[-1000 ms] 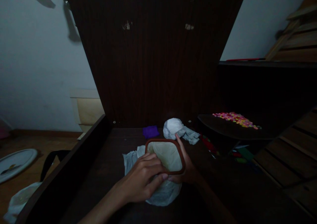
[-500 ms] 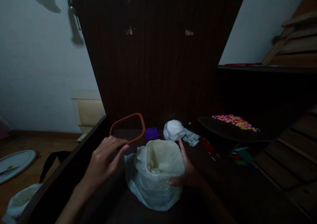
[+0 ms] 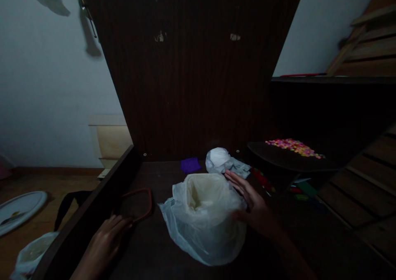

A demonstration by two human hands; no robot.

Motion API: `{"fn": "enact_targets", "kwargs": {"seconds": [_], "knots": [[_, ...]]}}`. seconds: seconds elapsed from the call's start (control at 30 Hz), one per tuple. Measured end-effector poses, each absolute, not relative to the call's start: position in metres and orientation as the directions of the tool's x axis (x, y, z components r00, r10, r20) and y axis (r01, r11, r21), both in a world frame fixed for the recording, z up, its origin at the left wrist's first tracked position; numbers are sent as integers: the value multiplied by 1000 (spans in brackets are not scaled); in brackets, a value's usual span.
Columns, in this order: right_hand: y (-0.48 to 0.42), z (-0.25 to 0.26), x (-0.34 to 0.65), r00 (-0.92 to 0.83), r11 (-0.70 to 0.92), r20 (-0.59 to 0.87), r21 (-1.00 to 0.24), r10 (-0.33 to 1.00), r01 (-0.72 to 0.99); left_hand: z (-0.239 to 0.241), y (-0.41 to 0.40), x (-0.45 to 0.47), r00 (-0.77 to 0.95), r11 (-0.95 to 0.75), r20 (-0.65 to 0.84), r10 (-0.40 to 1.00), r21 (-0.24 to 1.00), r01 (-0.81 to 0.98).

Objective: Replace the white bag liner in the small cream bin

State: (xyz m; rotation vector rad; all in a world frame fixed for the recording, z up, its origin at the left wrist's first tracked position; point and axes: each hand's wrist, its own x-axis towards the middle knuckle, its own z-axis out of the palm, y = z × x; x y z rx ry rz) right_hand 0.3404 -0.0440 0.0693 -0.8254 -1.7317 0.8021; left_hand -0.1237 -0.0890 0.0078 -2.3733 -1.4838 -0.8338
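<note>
A small square bin [image 3: 201, 193] lined with a thin white plastic bag stands upright, its mouth facing up. The bag [image 3: 204, 238] hangs loosely over the rim and down the outside, with a flap spreading left. My right hand [image 3: 252, 205] rests against the right side of the bagged bin, fingers stretched out and thumb apart. To the left, my left hand [image 3: 108, 234] is closed on the near edge of an orange-brown rounded-square ring [image 3: 150, 203], low by the dark desktop. Whether the ring fully lies on the desk I cannot tell.
Behind the bin lie a purple cloth-like piece [image 3: 190, 165] and a crumpled white plastic bag [image 3: 218, 159]. A dark shelf [image 3: 272, 156] holding colourful small pieces [image 3: 295, 147] juts in at right. A raised board [image 3: 89, 201] edges the desk at left.
My left hand has brought the ring down and left, away from the bin, to near the desktop. My right hand has loosened and straightened its fingers; the bag hangs wider at the right.
</note>
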Motion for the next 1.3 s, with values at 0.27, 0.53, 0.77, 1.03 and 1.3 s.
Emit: {"fn": "enact_targets", "kwargs": {"seconds": [0.27,0.53,0.77,1.03,1.3], "knots": [[-48,110,335,-257,659,635,-545,728,519,18,-97,-114,369,-499,531,763,121,858],[-30,165,311,-163,634,687,-516,708,576,44,-93,-86,262,-454,547,795,250,855],[-38,208,227,-297,855,804,-460,516,240,122,-82,13,301,-647,620,724,460,607],[-51,202,216,-497,902,756,-313,426,297,153,-52,24,-26,-680,856,516,428,595],[9,190,202,-404,493,505,-859,763,-141,157,-14,34,219,-760,873,435,226,609]]}}
